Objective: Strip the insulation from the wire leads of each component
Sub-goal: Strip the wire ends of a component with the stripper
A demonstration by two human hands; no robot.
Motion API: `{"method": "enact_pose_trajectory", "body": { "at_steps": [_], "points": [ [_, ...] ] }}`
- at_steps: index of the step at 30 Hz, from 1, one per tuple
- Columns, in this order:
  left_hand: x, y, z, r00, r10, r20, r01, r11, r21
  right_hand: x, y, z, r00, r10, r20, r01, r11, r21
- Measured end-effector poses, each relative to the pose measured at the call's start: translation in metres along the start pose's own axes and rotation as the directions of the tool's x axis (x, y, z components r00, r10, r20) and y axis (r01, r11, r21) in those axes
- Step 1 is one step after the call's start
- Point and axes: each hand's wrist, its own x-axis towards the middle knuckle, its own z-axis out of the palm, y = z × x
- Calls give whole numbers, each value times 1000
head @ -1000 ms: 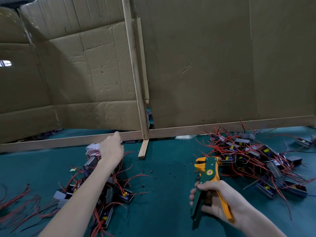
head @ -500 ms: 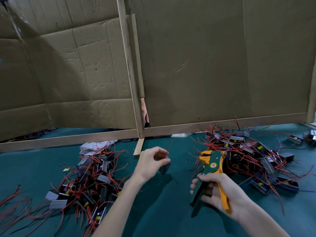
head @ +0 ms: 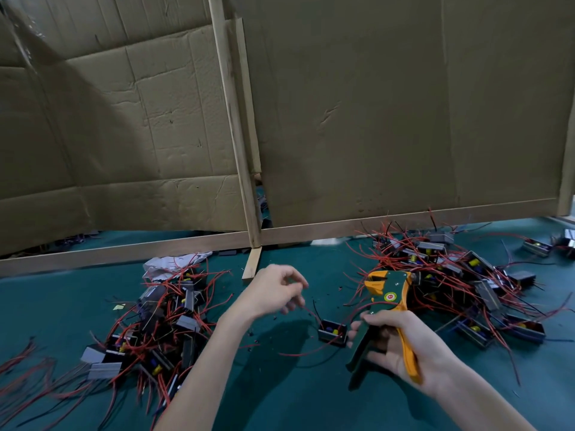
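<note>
The wire stripper (head: 387, 301) was held in the grip of the right hand (head: 401, 346). A component (head: 333, 333) was seen on the worktop (head: 280, 399) between the hands; whether its red lead was pinched by the left hand (head: 270, 290) could not be told.

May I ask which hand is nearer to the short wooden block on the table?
Left. The left hand is just right of the wooden block; the right hand, gripping the wire stripper, is much farther right.

Head view, downward over near hands (head: 395, 346)
</note>
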Motion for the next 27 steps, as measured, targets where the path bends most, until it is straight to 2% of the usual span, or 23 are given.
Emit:
{"method": "enact_pose_trajectory", "body": {
  "at_steps": [2,3,6,8,10,12,15,17,20,23,27],
  "points": [
    [0,-1,5,992,-82,92,70,990,124,-1,0,0,1000,-11,-6,11,1000,-4],
    [1,-2,9,989,-121,91,106,983,152,-2,-1,1,1000,-15,-10,15,1000,-3],
    [2,-6,27,981,-195,-5,192,962,192,-3,-2,2,1000,-22,-15,22,1000,-3],
    [3,-10,39,982,-167,-86,182,958,223,-3,-2,2,1000,-25,-17,25,1000,-10],
    [4,-11,47,980,-127,-151,150,977,149,-3,-2,1,999,-38,-17,37,999,-18],
    [4,-9,49,978,-111,-177,100,993,-67,-2,-2,2,998,-67,-22,66,998,-7],
    [3,0,44,979,-40,-200,-46,913,-406,-1,-3,1,991,-126,-37,127,991,35],
    [1,7,37,971,13,-240,-137,849,-510,-2,-6,-1,985,-165,-39,168,984,61],
    [-3,17,22,952,51,-302,-221,797,-562,-3,-10,-1,976,-217,2,217,975,43],
    [-7,24,6,943,84,-321,-255,801,-541,-3,-12,-2,957,-274,96,275,962,6],
    [-14,29,-11,952,137,-272,-257,841,-477,-6,-16,-4,942,-213,259,243,966,-86]
  ]
}}
